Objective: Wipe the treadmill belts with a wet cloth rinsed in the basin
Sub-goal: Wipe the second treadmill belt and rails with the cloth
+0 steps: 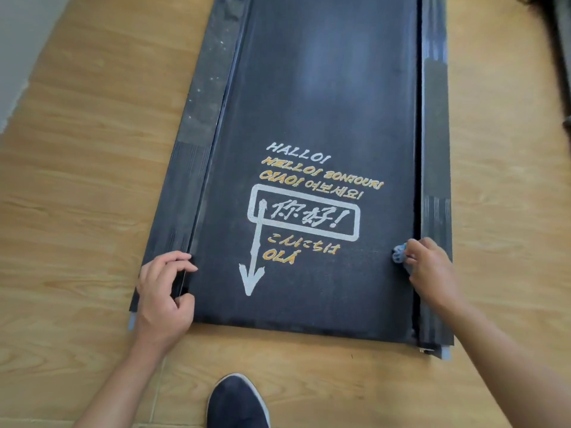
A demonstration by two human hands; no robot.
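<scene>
Treadmill belt [309, 103] fills the middle of my head view, a dark strip running from the top edge down to the lower centre. It lies flat on the wooden floor [77, 180]. White and orange greetings [309, 193] are printed on it, and a white arrow [251, 257] points toward the bottom of the frame.

At lower left, my left grip [163, 291], a bare hand, is curled around the inner edge of the left side rail [185, 180], just beside the belt's edge. At lower right, my right grip [432, 267] pinches a small blue cloth [398, 253], bunched under the fingers and touching the belt's right edge beside the right side rail [435, 149].

The upper stretch of the left rail looks dusty and speckled. A dark shoe [238, 403] with a pale sole shows at bottom centre, on the floor near the belt's near end.
</scene>
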